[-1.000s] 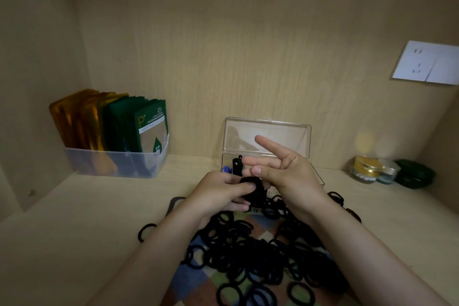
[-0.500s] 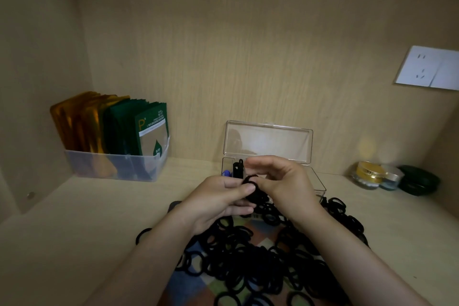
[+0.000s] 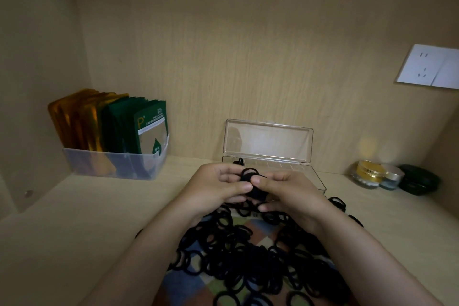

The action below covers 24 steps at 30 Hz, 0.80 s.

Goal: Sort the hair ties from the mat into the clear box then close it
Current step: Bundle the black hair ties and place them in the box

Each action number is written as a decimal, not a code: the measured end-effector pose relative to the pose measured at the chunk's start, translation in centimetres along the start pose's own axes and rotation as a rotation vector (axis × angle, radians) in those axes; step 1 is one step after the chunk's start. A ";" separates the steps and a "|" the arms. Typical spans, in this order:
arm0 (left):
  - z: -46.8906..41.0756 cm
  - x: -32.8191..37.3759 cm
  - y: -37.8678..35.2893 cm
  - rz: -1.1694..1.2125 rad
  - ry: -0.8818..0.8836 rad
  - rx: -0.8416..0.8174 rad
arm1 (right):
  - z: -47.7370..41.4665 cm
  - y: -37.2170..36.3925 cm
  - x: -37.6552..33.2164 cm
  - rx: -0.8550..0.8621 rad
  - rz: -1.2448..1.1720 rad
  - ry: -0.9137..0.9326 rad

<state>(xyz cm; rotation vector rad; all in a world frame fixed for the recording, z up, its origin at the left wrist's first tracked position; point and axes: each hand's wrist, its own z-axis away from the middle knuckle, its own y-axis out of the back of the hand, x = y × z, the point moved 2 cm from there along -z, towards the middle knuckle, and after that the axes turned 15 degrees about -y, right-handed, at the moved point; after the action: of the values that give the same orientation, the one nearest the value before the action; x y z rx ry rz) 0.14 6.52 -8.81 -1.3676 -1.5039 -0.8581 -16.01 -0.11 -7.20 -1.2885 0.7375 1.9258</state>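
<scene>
Pinching hair-tie bundle (image 3: 257,192), centre frame: my left hand (image 3: 213,189) and right hand (image 3: 293,194), its fingers (image 3: 272,206) newly curled; clear box (image 3: 268,141) next.

Quick tally: two hands, left hand (image 3: 213,189) and right hand (image 3: 290,194). Hair ties (image 3: 248,256) under the wrists: dozens, way too many to count. One checkered mat (image 3: 183,283) beneath them. One clear box (image 3: 268,141) just behind the fingers. One bin (image 3: 111,166) of sachets far left of the hands, three jars (image 3: 370,171) far right, one outlet plate (image 3: 429,66) up right.
</scene>
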 end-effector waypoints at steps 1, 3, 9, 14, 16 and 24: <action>-0.1 -0.1 0.1 -0.046 -0.004 0.050 | 0.0 0.0 -0.1 0.003 -0.001 -0.007; -0.4 -0.2 0.4 -0.151 -0.008 0.078 | -0.3 0.0 -0.4 0.001 0.031 0.005; -3.4 0.2 2.3 -0.577 -0.108 0.096 | -3.4 1.1 -3.6 0.331 0.260 0.075; -5.5 -0.6 2.7 -0.802 -0.179 0.017 | -6.4 1.1 -4.9 0.514 0.808 0.080; -5.7 -1.5 2.2 -0.842 -0.182 -0.085 | -7.0 0.6 -4.8 0.540 0.952 0.085; -4.9 -5.0 1.7 -0.898 -0.263 -0.205 | -8.9 -1.5 -4.8 0.418 1.400 -0.045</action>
<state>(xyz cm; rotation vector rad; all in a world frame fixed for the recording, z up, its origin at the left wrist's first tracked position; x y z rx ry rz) 2.51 0.43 -11.85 -0.9253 -2.3453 -1.4414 -8.74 -7.23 -5.89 -0.3617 2.2544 2.4817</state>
